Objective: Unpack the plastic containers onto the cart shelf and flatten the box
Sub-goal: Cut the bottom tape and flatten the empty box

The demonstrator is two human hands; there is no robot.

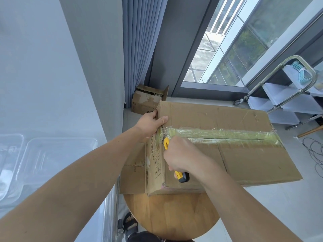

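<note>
**Taped box on the round table, knife at its near-left corner**

The grey wall [43, 67] fills the left side, with blue-grey curtains [138, 49] hanging beside a tall window [236, 49]. On the pale floor [279, 198] at the right stands the cart [286, 95], a chrome-framed trolley on casters with white shelves; something pale blue lies on its top shelf (too small to tell what).

The cardboard box [236, 154] lies closed on a round wooden table [173, 215], overhanging it toward the right. A wide band of yellowish tape [223, 134] runs along its top seam from the left edge to the far right edge. A flat cardboard flap [132, 173] sticks out beside the box's left end face, which bears printed handling symbols.

At the lower left, clear plastic containers [43, 159] show faintly, blurred, close to the camera. A smaller opened carton [148, 100] sits on the floor against the curtain.

The left hand [150, 125] clasps the box's far-left upper corner, thumb on top and fingers wrapped over the edge. The right hand [181, 154] is closed in a fist around a yellow utility knife [180, 176], whose front end meets the tape at the left edge of the top, while its dark butt end pokes out below the fist.

A sandalled foot [130, 222] shows beneath the table's rim.
</note>
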